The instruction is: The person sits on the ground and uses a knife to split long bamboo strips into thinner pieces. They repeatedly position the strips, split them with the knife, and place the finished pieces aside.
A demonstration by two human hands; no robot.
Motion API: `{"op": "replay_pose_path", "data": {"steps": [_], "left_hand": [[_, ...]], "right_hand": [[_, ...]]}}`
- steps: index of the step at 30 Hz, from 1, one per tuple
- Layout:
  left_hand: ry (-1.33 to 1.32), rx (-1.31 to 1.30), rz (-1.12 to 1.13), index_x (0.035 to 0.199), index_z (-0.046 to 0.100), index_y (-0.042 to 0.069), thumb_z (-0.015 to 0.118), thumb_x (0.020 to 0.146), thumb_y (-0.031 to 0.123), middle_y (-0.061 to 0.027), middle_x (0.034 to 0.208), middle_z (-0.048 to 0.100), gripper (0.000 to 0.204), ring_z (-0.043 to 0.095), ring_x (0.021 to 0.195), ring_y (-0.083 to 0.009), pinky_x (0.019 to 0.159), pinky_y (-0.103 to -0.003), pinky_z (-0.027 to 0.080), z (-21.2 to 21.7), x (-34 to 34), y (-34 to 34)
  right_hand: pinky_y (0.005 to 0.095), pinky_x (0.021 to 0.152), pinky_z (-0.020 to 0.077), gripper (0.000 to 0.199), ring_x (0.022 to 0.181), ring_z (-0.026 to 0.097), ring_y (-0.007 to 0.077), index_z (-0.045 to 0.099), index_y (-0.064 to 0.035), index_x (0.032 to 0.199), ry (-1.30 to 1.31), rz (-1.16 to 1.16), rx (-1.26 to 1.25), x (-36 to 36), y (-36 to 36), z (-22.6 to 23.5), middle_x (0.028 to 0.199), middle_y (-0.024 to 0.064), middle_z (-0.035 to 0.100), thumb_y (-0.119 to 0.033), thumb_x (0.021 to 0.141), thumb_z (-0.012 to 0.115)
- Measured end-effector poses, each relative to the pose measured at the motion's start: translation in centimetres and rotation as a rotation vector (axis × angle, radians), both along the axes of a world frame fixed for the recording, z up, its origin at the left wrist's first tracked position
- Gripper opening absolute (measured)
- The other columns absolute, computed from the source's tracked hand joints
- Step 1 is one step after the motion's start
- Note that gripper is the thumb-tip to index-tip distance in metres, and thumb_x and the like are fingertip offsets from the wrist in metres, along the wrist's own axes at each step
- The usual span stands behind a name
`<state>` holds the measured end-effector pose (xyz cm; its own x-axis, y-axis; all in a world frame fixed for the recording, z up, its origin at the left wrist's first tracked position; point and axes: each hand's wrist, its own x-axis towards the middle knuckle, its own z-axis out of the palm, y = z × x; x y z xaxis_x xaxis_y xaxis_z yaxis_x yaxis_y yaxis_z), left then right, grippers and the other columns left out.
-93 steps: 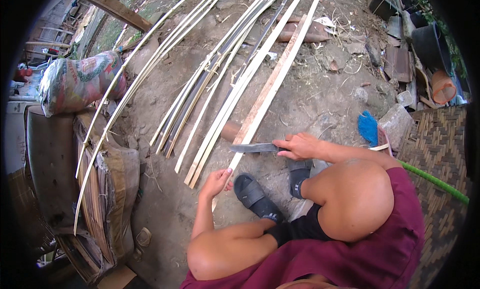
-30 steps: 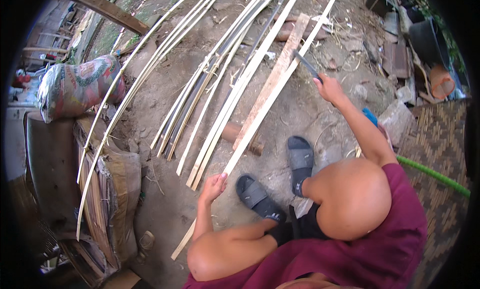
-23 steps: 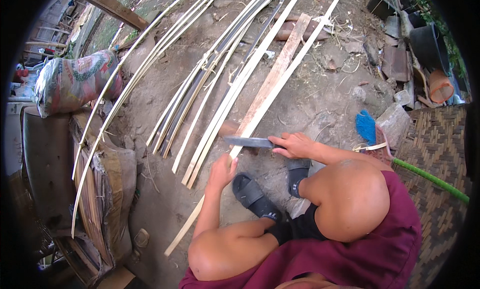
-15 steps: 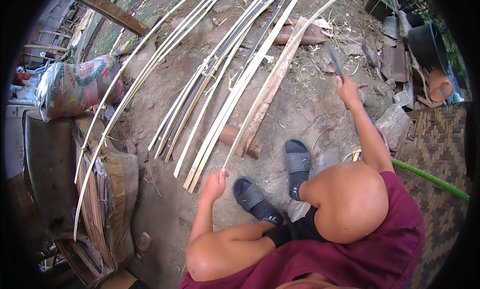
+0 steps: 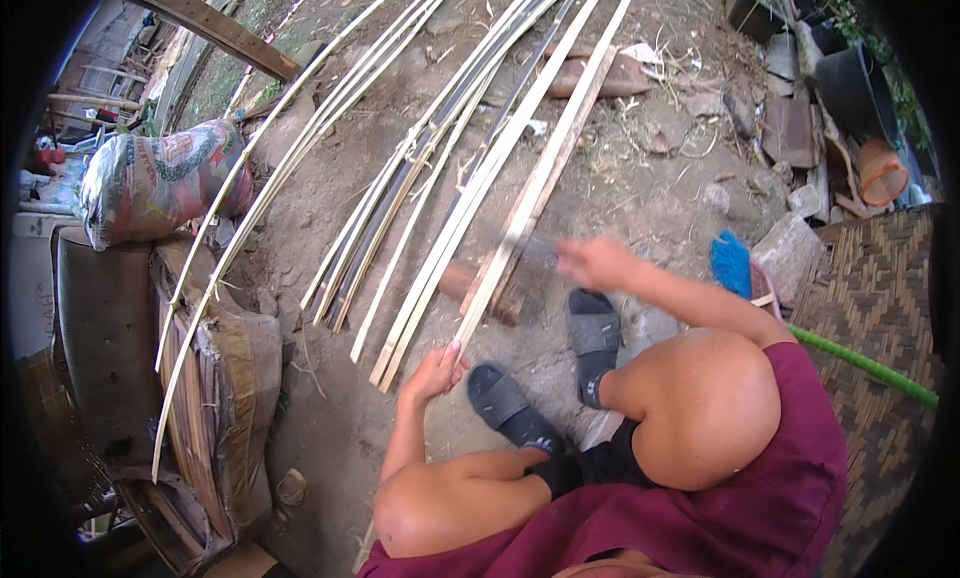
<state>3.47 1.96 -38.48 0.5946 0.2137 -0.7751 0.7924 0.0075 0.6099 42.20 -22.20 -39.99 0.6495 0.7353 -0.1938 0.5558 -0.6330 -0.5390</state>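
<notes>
Item: bamboo strip, long axis toward 1 o'clock, near end pinched in my left hand. My right hand at 2 o'clock (blurred; grip unreadable), farther off.

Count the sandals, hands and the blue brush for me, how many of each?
Dark sandals: 2
Hands: 2, left hand on a bamboo strip, right hand blurred
Blue brush: 1
Total: 5
</notes>
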Motion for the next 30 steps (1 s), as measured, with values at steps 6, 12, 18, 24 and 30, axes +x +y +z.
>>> {"op": "replay_pose_path", "data": {"steps": [6, 12, 18, 24, 30], "left_hand": [[0.111, -0.019, -0.014, 0.09, 0.065, 0.001, 0.039, 0.106, 0.049, 0.0004, 0.056, 0.046, 0.057, 0.044, 0.046, -0.0102, 0.042, -0.027, 0.039, 1.2, -3.4, -0.2], [0.213, -0.095, 0.023, 0.095, 0.068, 0.001, 0.041, 0.104, 0.052, -0.0063, 0.064, 0.061, 0.058, 0.057, 0.053, -0.0146, 0.046, -0.031, 0.044, 1.7, -12.8, 2.1], [-0.014, 0.602, -0.175, 0.1, 0.07, 0.001, 0.056, 0.098, 0.041, -0.0172, 0.08, 0.069, 0.042, 0.068, 0.076, -0.0318, 0.072, -0.043, 0.05, -3.0, -7.4, 0.2], [-0.166, 0.802, -0.08, 0.096, 0.07, 0.002, 0.063, 0.096, 0.033, -0.0223, 0.08, 0.067, 0.032, 0.067, 0.076, -0.034, 0.07, -0.043, 0.05, -0.6, -4.7, 0.8], [-0.097, 0.807, -0.068, 0.101, 0.065, 0.002, 0.062, 0.095, 0.034, -0.0244, 0.082, 0.067, 0.033, 0.066, 0.08, -0.0424, 0.071, -0.047, 0.049, -2.3, -8.1, 0.5]], "right_hand": [[0.0498, 0.073, 0.0566, 0.042, 0.082, 0.07, 0.039, 0.062, -0.0175, 0.127, -0.038, 0.087, 0.067, -1.5, -0.3, -2.3, 0.085, 0.0214, 0.07, -0.047, 0.098, 0.054], [0.0513, 0.074, 0.0554, 0.04, 0.084, 0.069, 0.0412, 0.063, -0.0129, 0.123, -0.103, -0.077, -0.016, 1.6, -1.0, -2.9, 0.088, 0.0219, 0.071, -0.043, 0.098, 0.054], [0.0512, 0.082, 0.0545, 0.045, 0.092, 0.068, 0.0432, 0.061, -0.0115, 0.128, 0.008, -0.093, 0.051, -1.5, -1.3, -4.8, 0.097, 0.0236, 0.07, -0.044, 0.098, 0.056], [0.0468, 0.085, 0.0549, 0.048, 0.094, 0.069, 0.041, 0.059, -0.0082, 0.132, -0.024, 0.053, 0.377, -6.9, -0.4, 0.0, 0.103, 0.0236, 0.07, -0.042, 0.098, 0.057], [0.0456, 0.08, 0.0556, 0.043, 0.09, 0.069, 0.0411, 0.059, -0.0085, 0.13, 0.113, -0.165, -0.002, -3.1, -1.7, 0.6, 0.1, 0.024, 0.07, -0.037, 0.099, 0.057]]}}
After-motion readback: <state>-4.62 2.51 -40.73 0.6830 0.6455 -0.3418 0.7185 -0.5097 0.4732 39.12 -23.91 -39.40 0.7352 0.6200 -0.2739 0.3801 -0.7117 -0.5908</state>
